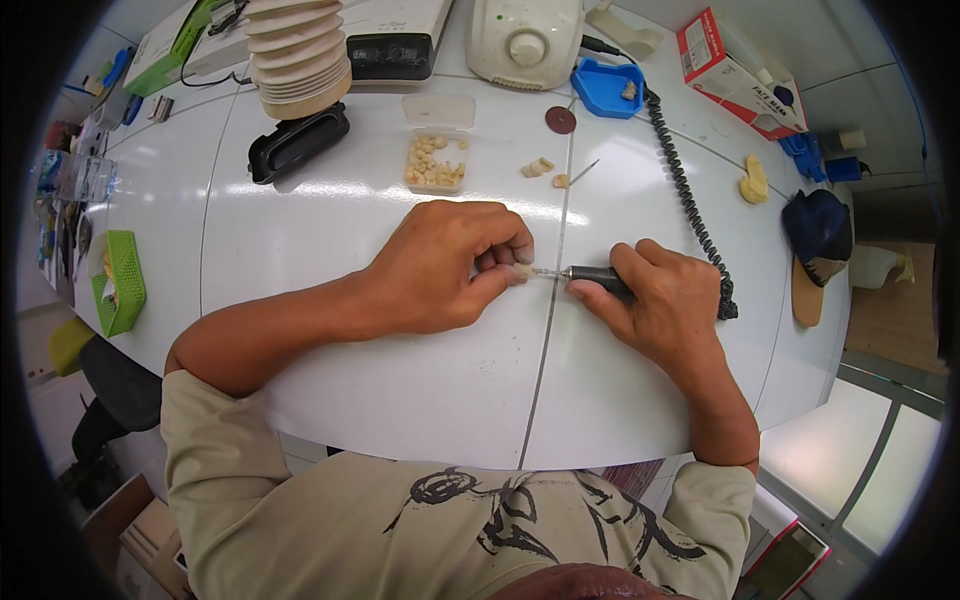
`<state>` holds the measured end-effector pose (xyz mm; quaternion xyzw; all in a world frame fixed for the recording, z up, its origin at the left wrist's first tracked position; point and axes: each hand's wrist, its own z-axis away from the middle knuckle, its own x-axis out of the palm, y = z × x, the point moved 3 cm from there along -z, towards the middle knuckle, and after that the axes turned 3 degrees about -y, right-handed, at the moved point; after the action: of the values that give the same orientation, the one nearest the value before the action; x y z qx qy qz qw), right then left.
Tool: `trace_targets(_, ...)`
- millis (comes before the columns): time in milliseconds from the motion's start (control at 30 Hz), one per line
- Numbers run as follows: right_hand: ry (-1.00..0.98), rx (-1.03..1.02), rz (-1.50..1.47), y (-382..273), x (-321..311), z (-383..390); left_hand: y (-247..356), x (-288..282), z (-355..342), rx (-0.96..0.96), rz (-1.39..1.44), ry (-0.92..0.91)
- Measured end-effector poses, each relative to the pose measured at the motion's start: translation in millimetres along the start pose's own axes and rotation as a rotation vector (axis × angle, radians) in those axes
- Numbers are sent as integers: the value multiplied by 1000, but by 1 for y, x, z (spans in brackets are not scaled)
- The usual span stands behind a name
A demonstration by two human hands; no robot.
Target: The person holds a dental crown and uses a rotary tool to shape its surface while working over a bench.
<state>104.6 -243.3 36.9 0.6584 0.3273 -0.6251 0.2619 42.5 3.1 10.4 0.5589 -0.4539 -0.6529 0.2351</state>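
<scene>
Between the fingertips of my left hand (430,268) is a small cream tooth-like piece (523,270), mostly hidden by thumb and fingers. My right hand (668,295) is wrapped round a dark rotary handpiece (598,279), and its thin metal bur (548,272) points left, at or very close to the piece. Contact between them is too small to make out. Beyond my left hand stands an open clear plastic box (435,186) with several cream tooth-like pieces. A few loose cream pieces (537,168) lie right of it, beside a thin pointed metal tool (585,173).
A black coiled cord (684,175) runs along my right. Farther back are a brown disc (560,120), a blue tray (607,92), a white control unit (526,45), a ribbed hose (297,55) and a black case (297,143). A green basket (121,283) sits far left.
</scene>
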Motion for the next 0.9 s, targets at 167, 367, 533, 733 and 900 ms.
trace_targets(167,-6,-19,-1,0,-1,-1,0,1,1,5,13,16)
trace_targets(367,-20,-13,-1,0,-2,-1,0,1,1,7,-4,8)
trace_targets(533,-18,-2,-1,0,-1,0,0,1,1,7,-11,4)
trace_targets(733,-8,10,-6,1,1,0,0,1,0,6,-4,6)
trace_targets(900,-21,-31,-6,1,0,-1,0,1,1,7,-2,11)
